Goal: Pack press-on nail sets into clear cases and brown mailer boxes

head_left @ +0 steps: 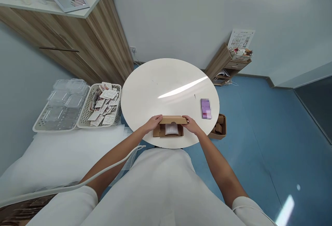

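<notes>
A small brown cardboard box (pixel 156 132) lies at the near edge of the round white table (pixel 145 91), its flap lid (pixel 173 119) raised. In the box is a whitish, pillow-like packet (pixel 171 129); its contents are hidden. My left hand (pixel 153 122) pinches the lid's left end. At the opposite end, the fingers of my right hand (pixel 191 125) are closed on the lid's right corner. Toward the table's right side lies a purple packet or card (pixel 205 109), blurred by pixelation.
Left of the table, a white basket (pixel 81 124) holds many printed cards, beside clear plastic trays (pixel 62 101). An open carton (pixel 223 133) with small brown boxes stands on the floor at right. A white cable (pixel 109 167) crosses over my left arm.
</notes>
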Demonstrator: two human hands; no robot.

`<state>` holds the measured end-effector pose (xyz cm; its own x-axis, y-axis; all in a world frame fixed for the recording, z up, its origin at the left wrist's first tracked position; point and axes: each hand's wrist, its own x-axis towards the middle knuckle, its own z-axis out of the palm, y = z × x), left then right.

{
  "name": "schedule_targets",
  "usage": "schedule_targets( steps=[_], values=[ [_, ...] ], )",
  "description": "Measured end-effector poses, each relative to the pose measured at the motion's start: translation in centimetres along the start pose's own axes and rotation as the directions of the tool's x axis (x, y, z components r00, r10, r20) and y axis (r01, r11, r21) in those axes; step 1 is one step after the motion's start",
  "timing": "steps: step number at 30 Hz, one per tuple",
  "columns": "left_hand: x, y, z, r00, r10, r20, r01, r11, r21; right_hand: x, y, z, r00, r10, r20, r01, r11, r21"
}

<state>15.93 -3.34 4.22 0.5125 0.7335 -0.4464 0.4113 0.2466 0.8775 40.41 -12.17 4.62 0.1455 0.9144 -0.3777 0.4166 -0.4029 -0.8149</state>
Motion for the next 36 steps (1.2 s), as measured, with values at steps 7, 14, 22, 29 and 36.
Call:
schedule_targets(
  steps=[7, 14, 22, 29, 36],
  values=[
    [0.4, -0.8, -0.9, 0.994, -0.105, -0.038, 0.098, 0.984, -0.152, 0.9, -0.4, 0.1, 0.996, 0.090, -0.003, -0.088, 0.987, 0.138],
    [-0.7, -4.8, -0.5, 0.934, -0.169, -0.314, 0.260, 0.926, 0.274, 1.4, -1.0, 0.1, 0.996, 0.066, -0.055, -0.062, 0.995, 0.074],
    [-1.5, -5.2, 3.6, 0.937, -0.121, -0.328, 0.277, 0.829, 0.486, 1.7, -1.1, -0.1, 0.991, 0.129, -0.031, -0.127, 0.989, 0.080],
    [-1.0, -5.9, 4.3, 0.920, -0.150, -0.361, 0.289, 0.884, 0.368, 1.7, -1.3, -0.1, 0.987, 0.156, -0.033, -0.150, 0.980, 0.127],
    [-0.7, -5.6, 2.5, 0.956, 0.136, -0.262, -0.019, 0.914, 0.406, 1.9, -1.2, -0.2, 0.988, 0.151, -0.005, -0.150, 0.985, 0.087]
  ],
)
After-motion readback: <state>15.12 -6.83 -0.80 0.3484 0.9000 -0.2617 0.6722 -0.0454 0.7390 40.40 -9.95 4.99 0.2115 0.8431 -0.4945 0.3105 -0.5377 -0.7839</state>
